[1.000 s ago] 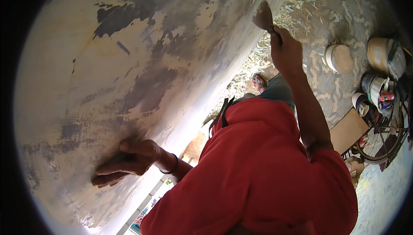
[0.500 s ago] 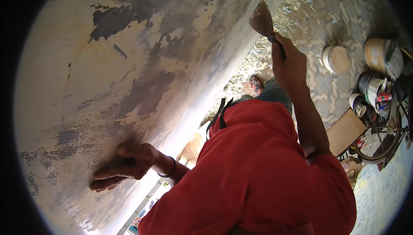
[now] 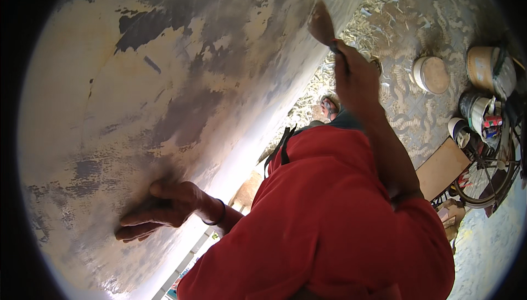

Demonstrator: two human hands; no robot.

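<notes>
In my right hand (image 3: pixel 358 77) is a putty knife (image 3: pixel 321 24), its dark handle inside my closed fingers. The broad brownish blade points up and to the left, at or very near the wall; whether it touches, I cannot tell. My left hand (image 3: pixel 164 209) rests open against the lower part of the wall (image 3: pixel 99 119), fingers stretched out and thumb apart. The wall surface is patchy, with pale paint or plaster and dark grey areas where the coating is gone.
Pale flakes (image 3: pixel 365 31) lie along the wall's foot. On the patterned floor stand a round tub (image 3: pixel 431 75), a larger bucket (image 3: pixel 483 68) and an open bucket of odds and ends (image 3: pixel 486 114). A flat brown board (image 3: pixel 443 168) and a bicycle wheel (image 3: pixel 486 176) are at the right.
My right hand and the putty knife have moved a little left, toward the wall. The left hand has stayed in place on the wall.
</notes>
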